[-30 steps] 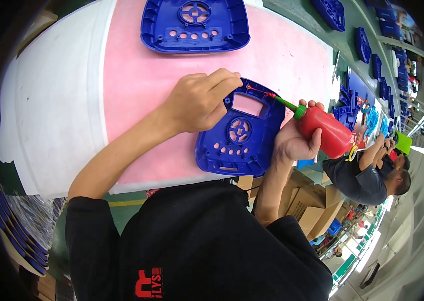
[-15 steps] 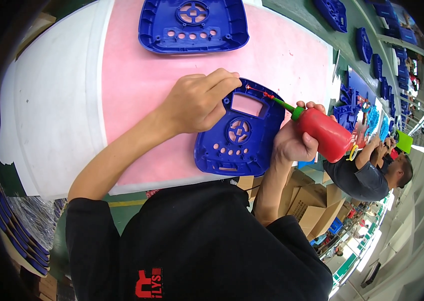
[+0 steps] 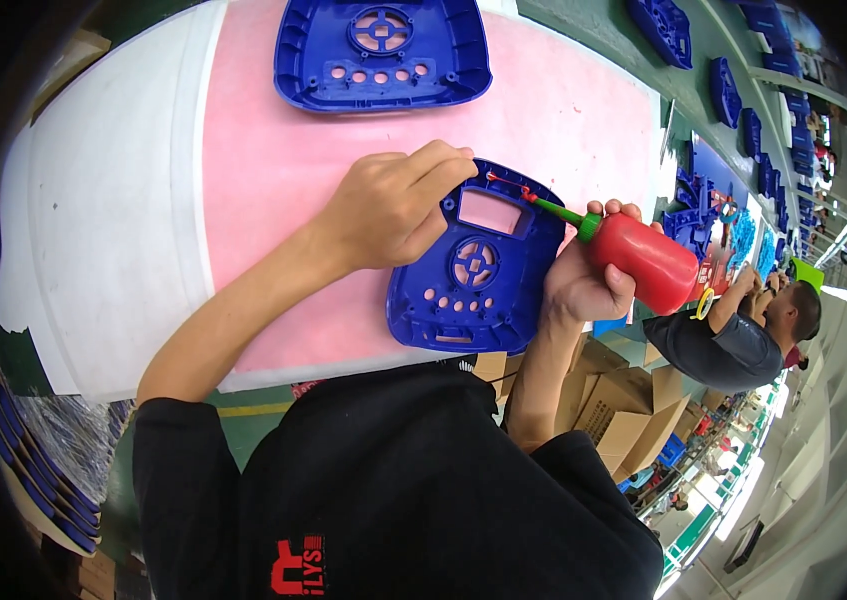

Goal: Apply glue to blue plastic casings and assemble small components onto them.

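**Glue tip at the panel's top edge**

Since a second ago, hardly anything has moved: only my red bottle (image 3: pixel 640 265) has tilted slightly. My right hand (image 3: pixel 578 285) is wrapped around it just off the table's near edge, its green tip touching the top edge of the blue panel (image 3: pixel 478 270). My left hand (image 3: pixel 393 205), fingers curled, presses that panel onto the pink mat (image 3: pixel 263 150). A second blue panel (image 3: pixel 383 50) lies at the mat's far edge.
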